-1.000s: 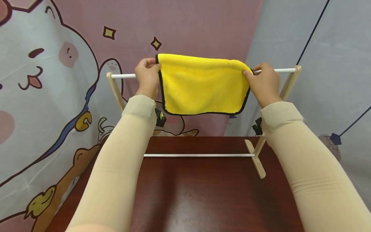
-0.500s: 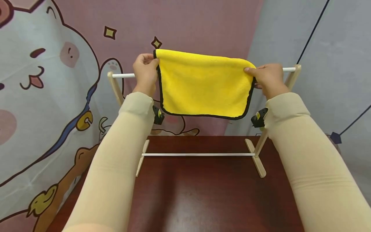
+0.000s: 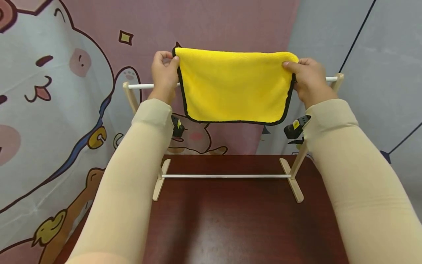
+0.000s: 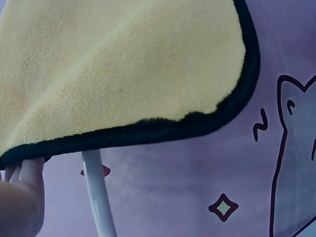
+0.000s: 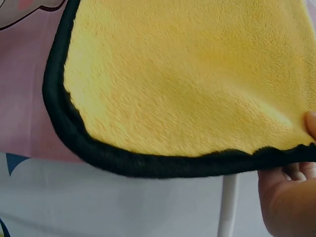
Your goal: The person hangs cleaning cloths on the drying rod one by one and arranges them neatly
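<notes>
A yellow plush towel (image 3: 235,88) with black edging hangs spread between my two hands. My left hand (image 3: 165,75) pinches its upper left end, thumb on the near face. At the upper right end my right hand (image 3: 310,79) grips it the same way, thumb in front and fingers behind. The towel's top lies higher in the head view than the white top rail (image 3: 141,86) of a wooden rack, and its middle covers most of that rail. Both wrist views show the towel's rounded lower corner, with the rail (image 4: 98,197) emerging from behind the black edge.
The rack's white lower rail (image 3: 224,176) and wooden feet (image 3: 291,181) stand on a dark red-brown table (image 3: 224,227). Behind hangs a pink and grey cartoon backdrop (image 3: 230,25). Black wrist cameras (image 3: 295,128) sit by the cuffs.
Both hands have lifted the towel higher, from about the top rail to above it in the head view. The right hand has moved outward, stretching the towel wider.
</notes>
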Tool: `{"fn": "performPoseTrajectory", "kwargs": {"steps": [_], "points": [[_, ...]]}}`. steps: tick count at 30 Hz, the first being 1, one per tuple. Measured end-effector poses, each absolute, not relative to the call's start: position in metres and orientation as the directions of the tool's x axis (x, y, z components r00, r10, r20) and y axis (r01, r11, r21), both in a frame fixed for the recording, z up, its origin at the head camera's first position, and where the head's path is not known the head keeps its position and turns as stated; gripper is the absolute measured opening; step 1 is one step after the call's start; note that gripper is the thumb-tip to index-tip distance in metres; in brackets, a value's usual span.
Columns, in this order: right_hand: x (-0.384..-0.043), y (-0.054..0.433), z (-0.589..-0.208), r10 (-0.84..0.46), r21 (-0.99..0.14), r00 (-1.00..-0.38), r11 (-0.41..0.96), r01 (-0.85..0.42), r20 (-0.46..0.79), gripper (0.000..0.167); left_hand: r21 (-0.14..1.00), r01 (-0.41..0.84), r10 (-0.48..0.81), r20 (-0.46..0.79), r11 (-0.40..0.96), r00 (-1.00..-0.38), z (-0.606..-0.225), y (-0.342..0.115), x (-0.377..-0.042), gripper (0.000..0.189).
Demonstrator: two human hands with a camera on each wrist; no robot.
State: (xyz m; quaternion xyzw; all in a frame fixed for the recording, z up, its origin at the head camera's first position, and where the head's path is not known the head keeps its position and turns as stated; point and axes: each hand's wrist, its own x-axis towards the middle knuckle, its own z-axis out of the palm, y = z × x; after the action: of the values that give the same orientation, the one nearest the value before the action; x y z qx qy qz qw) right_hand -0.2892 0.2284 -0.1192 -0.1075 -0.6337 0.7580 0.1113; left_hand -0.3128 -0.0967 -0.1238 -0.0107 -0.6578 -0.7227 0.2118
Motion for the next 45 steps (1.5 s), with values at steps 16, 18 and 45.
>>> {"fn": "performPoseTrajectory", "kwargs": {"steps": [16, 18, 45], "points": [[-0.288, 0.227, -0.095, 0.265, -0.884, -0.949, -0.383, -0.268, 0.172, 0.023, 0.884, 0.396, -0.248, 0.337, -0.249, -0.908, -0.098, -0.093, -0.308, 0.01], [-0.289, 0.227, -0.096, 0.266, -0.884, -0.947, -0.379, -0.274, 0.179, 0.022, 0.88, 0.395, -0.249, 0.334, -0.264, -0.909, -0.098, -0.091, -0.31, 0.01], [-0.294, 0.233, -0.136, 0.329, -0.978, -0.942, 0.169, 0.125, -0.063, 0.031, 0.974, 0.111, -0.304, 0.168, 0.196, -0.938, -0.143, -0.093, -0.323, 0.013]]}}
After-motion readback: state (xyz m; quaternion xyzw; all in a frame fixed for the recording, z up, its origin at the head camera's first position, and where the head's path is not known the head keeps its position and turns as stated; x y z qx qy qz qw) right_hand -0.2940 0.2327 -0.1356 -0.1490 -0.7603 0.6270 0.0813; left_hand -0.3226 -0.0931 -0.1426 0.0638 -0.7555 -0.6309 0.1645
